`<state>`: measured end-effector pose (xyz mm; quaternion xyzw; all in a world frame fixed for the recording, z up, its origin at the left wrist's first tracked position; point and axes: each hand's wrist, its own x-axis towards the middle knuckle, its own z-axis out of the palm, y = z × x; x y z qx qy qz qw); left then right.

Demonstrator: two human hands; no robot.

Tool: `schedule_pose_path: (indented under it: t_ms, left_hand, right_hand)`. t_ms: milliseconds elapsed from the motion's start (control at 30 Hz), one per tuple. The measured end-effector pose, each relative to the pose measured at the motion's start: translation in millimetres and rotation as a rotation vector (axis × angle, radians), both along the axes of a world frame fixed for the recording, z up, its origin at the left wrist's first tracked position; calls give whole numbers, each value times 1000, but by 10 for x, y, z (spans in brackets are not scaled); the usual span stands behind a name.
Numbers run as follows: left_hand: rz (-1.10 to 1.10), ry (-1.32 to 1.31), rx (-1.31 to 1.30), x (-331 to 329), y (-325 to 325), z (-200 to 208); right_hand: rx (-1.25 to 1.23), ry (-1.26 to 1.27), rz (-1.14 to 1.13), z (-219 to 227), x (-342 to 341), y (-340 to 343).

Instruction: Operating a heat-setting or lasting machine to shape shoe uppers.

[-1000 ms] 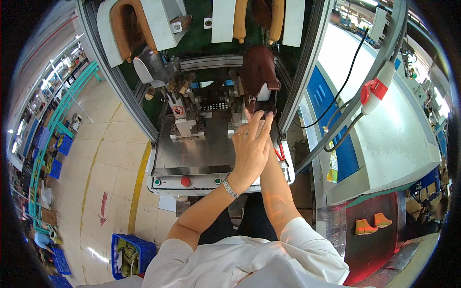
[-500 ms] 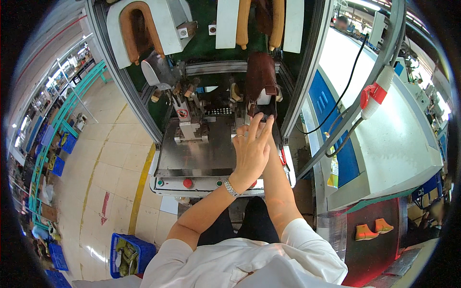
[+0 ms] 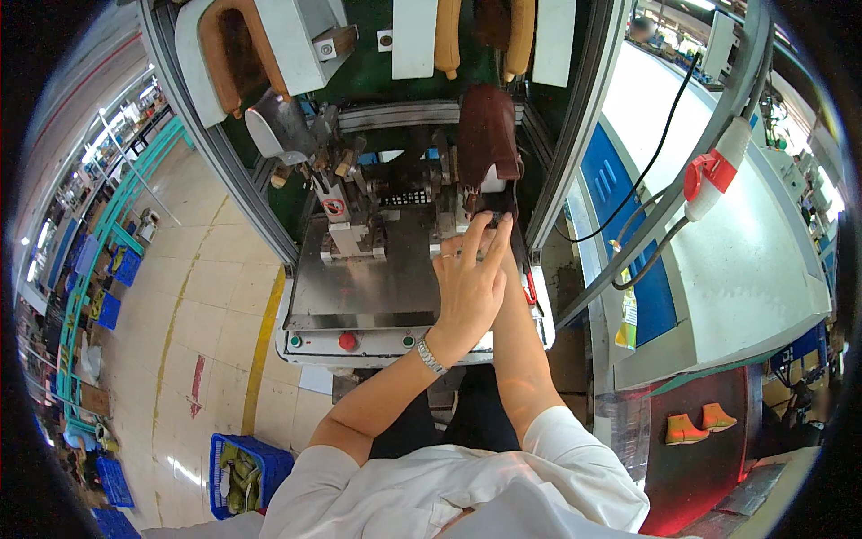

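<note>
Bare metal plate [image 3: 364, 294] lies open to your left, while the frame's right post [image 3: 569, 144] stands near the brown leather piece [image 3: 488, 135]; at that piece's lower end, your left hand [image 3: 470, 278], fingers extended and parted, covers most of your right hand [image 3: 507, 252]; whether either grips, you cannot tell

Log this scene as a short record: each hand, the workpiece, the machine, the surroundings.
Left hand: fingers extended at the lower end of the leather piece; silver band on wrist
Right hand: mostly hidden behind the left; grip cannot be told
Workpiece: red-brown, draped on the machine's right side
Machine front: red button between two green buttons
Floor, left: blue basket
Lower right: two orange boot shapes
</note>
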<state>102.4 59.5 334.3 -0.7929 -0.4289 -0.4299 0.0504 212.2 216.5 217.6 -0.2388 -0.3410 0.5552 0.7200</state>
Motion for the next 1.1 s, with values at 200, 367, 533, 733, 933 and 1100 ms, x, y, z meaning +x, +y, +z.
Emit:
schedule_pose_path:
  t_ms: [200,367,533,733,933,1100]
  left_hand:
    - [-36,-3,-22,-1,9,74]
    - [-168,-50,35,-33,-96,78]
    - [-370,-191,-91,-313,-417,-478]
    - [-602,-226,-612,-472,-812,-1638]
    - [-724,-82,-874,-533,-1192,-2089]
    - [-691,-45,-973,-692,-1423,-2700]
  right_hand:
    - [-163,101,108,-66,62,22]
    - [-186,44,4,-204,287,-160]
    - [-328,-559,-943,-1102,758,-1160]
    - [-752,-906,-725,-1959,1109,-1860]
    - [-1006,-1042,-691,-1724,1006,-1828]
    - [-988,-1097,-673,-1560,902,-1829]
